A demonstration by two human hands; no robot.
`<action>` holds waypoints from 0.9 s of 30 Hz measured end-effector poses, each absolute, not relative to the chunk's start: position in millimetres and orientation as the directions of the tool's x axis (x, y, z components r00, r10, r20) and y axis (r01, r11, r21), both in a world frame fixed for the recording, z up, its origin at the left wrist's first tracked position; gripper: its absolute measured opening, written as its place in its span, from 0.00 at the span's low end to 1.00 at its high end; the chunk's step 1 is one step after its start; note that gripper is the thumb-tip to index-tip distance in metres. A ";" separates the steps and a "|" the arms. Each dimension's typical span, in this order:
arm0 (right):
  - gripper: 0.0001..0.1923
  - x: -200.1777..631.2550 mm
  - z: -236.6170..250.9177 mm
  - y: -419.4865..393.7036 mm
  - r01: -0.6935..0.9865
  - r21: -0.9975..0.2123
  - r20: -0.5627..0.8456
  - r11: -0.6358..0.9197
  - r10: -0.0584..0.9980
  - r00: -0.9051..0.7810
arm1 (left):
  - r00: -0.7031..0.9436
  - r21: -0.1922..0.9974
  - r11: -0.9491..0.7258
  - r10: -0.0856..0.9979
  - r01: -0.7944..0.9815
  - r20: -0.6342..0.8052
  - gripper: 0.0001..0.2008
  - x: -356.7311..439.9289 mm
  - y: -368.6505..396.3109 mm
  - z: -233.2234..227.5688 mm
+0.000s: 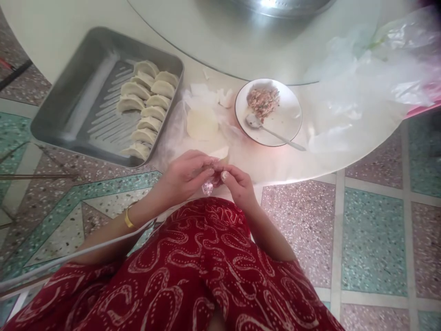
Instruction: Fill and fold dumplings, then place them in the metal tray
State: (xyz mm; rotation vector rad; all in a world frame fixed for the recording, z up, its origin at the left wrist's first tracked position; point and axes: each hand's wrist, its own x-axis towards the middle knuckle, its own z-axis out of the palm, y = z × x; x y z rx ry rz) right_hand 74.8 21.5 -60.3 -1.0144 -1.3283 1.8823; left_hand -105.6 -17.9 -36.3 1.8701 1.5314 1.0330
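Observation:
My left hand [191, 172] and my right hand [240, 184] meet at the near edge of the table, fingertips pinched close together. Between them is a crinkled, shiny piece of clear plastic film [207, 187]. A pale flap [221, 153] shows just behind the fingertips; whether it is held is hidden. Beyond my hands, pale dough wrappers [202, 124] lie on thin plastic. To the right, a white plate [292, 110] with a dark rim carries minced filling [263, 102] and a metal spoon [254, 121]. Several folded dumplings [132, 89] sit in rows in the grey tray [65, 108] at left.
A glass turntable [193, 43] bearing a shiny metal pan [285, 8] occupies the table's far side. Crumpled plastic bags [365, 87] cover the right end. White scraps [225, 98] lie beside the wrappers. A white cable [79, 252] crosses by my left forearm.

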 end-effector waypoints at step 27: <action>0.12 67.8 -49.9 28.4 0.067 -0.922 -0.373 -0.382 0.824 -0.426 | -0.102 0.232 0.078 0.990 0.970 0.092 0.09 -111.0 11.4 -47.7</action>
